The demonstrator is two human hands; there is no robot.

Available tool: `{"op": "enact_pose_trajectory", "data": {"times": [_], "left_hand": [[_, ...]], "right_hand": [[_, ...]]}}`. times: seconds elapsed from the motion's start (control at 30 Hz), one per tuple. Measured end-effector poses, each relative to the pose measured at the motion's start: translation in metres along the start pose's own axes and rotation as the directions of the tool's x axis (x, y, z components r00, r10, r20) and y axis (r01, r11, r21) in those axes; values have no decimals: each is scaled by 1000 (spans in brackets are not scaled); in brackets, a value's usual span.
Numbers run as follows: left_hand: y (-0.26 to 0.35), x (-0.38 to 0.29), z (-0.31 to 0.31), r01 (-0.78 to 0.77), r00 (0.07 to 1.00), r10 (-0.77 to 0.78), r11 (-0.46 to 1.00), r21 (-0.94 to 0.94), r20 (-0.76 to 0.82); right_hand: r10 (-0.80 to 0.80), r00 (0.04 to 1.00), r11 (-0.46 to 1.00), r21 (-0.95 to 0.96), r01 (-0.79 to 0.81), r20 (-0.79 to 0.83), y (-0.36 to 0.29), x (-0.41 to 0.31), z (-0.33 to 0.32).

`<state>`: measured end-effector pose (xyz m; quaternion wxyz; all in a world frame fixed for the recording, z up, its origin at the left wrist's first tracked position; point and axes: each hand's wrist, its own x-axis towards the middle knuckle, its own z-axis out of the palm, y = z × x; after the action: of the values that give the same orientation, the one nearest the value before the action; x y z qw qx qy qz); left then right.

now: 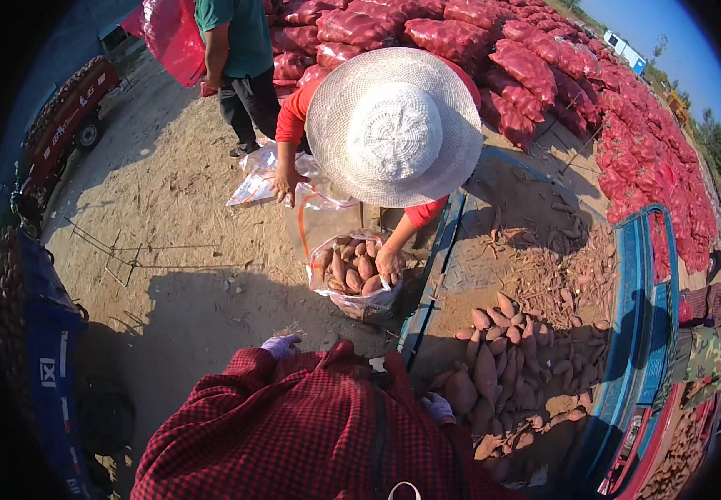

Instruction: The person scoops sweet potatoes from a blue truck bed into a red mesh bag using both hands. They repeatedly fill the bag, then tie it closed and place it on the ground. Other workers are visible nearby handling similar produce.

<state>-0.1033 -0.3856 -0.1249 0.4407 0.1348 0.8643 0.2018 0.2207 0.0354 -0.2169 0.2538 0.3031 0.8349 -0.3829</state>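
Note:
My left hand (282,345), in a pale purple glove, hangs by the front of my red checked jacket. Nothing shows in it, and its fingers are partly hidden by the sleeve. My right hand (439,407), gloved alike, is beside a heap of sweet potatoes (487,369) on a blue truck bed; whether it touches them is unclear. Ahead of me a clear plastic bag (360,305) full of sweet potatoes (352,265) stands on the ground. A co-worker in a white sun hat (396,128) bends over it, one hand (390,264) at its mouth.
Red sacks (451,39) are piled behind the co-worker. Another person (240,59) holds a red sack (176,44). The truck bed's blue side edge (433,269) runs right of the bag. A thin metal frame (124,257) lies left; a blue vehicle (45,369) stands nearer.

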Motion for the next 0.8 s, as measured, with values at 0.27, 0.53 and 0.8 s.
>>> {"op": "enact_pose_trajectory", "data": {"times": [0.27, 0.53, 0.8], "left_hand": [[-54, 74, 23, 52, 984, -29, 990, -129, 178], [17, 58, 16, -149, 968, 116, 979, 140, 221], [45, 44, 4, -105, 990, 75, 962, 253, 123]], "right_hand": [[41, 999, 998, 58, -39, -33, -9, -38, -1], [139, 990, 988, 68, -138, -15, 14, -70, 14], [93, 994, 991, 97, -87, -59, -1, -59, -5]]}}
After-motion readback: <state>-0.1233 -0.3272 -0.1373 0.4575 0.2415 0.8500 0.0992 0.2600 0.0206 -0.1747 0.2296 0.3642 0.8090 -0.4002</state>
